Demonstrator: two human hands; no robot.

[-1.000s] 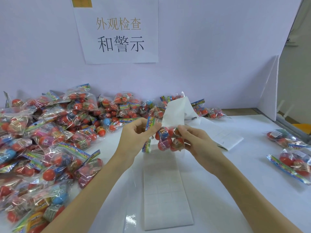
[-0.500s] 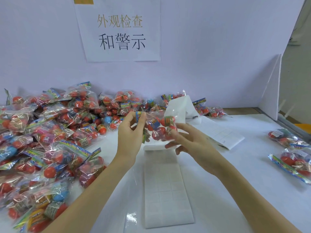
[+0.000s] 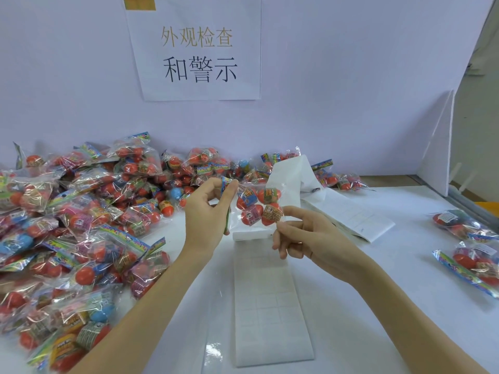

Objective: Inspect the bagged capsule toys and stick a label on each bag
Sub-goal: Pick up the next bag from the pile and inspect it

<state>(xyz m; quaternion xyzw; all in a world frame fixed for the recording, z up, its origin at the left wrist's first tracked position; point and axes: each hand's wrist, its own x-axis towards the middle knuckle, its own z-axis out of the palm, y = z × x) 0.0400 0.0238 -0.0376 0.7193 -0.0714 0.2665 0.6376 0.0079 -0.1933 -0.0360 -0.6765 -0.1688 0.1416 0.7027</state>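
Note:
My left hand (image 3: 209, 211) pinches the coloured header of a clear bag of red capsule toys (image 3: 259, 206) and holds it up above the table. My right hand (image 3: 302, 233) sits just right of and below the bag, its index finger touching the lower right capsule, the other fingers loosely curled. A long white strip of label sheet (image 3: 267, 306) lies flat on the table under my hands, its far end curling up behind the bag.
A big heap of bagged capsule toys (image 3: 81, 225) covers the left of the table up to the back wall. Several bags (image 3: 469, 244) lie at the right edge. A folded paper sheet (image 3: 351, 214) lies right of centre. A white partition (image 3: 437, 147) stands at back right.
The held bag has been turned and lifted a little, from gathered between both hands to hanging flat from my left hand. My right hand has let go and dropped to the bag's lower right.

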